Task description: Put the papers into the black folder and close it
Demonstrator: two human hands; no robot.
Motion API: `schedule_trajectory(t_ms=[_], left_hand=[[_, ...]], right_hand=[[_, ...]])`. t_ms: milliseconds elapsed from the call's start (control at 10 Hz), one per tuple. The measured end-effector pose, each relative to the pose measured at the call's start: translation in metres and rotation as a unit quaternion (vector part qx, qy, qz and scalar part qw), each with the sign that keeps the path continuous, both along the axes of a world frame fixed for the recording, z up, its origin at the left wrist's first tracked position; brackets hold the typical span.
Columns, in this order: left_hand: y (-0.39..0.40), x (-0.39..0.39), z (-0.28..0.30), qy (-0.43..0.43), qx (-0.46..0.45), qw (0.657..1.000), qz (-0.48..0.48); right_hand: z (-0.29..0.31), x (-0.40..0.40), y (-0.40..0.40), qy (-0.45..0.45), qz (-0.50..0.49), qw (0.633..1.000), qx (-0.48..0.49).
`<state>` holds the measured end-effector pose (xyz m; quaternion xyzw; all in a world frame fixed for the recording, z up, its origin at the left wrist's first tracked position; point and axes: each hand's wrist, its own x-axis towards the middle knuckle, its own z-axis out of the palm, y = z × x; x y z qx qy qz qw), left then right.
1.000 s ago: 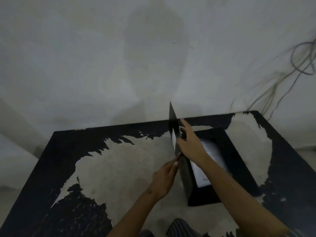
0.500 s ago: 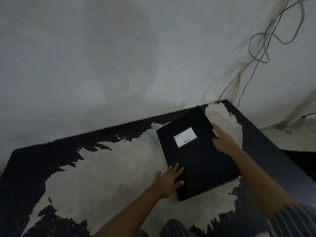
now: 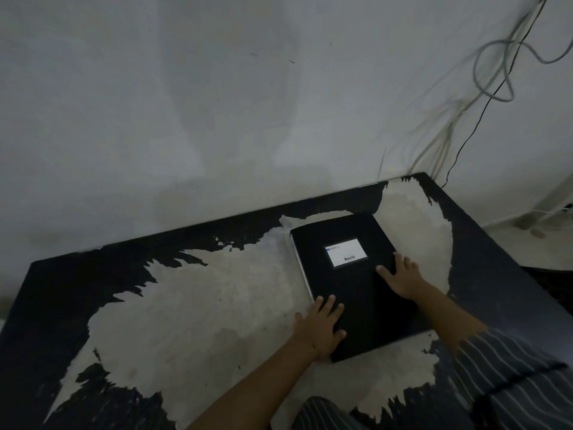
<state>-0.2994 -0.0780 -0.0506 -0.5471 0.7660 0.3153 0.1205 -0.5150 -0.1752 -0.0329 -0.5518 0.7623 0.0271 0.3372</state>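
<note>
The black folder (image 3: 356,290) lies shut and flat on the table, a white label (image 3: 345,252) on its cover. A thin white edge of paper shows along its left side. My left hand (image 3: 322,328) rests flat on the folder's near left corner, fingers spread. My right hand (image 3: 401,276) lies flat on the cover's right side, fingers apart. Neither hand grips anything. The papers inside are hidden by the cover.
The table (image 3: 186,305) has a worn black top with a large pale patch and stands against a white wall. Cables (image 3: 483,79) hang down the wall at the far right corner. The table's right edge drops off beside the folder.
The upright cover came down and the folder shut. Both hands then settled flat on the cover, the right one sliding from the folder's right edge onto the cover.
</note>
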Motion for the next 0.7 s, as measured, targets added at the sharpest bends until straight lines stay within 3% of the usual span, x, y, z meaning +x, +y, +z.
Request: schedule_trajectory(t_ms=[400,600,700], left_hand=[[0.0,0.0,-0.01,0.046,0.0,0.999,0.026],[0.014,0.012,-0.017,0.173,-0.041,0.975,0.129],[0.001,0.033,-0.012,0.161,-0.103,0.963,0.189]], right_hand=[[0.005,0.008,-0.001,0.144,0.055,0.987,0.038],[-0.008,0.05,0.015,0.129,0.115,0.983,-0.054],[-0.007,0.087,0.014,0.102,0.193,0.971,-0.095]])
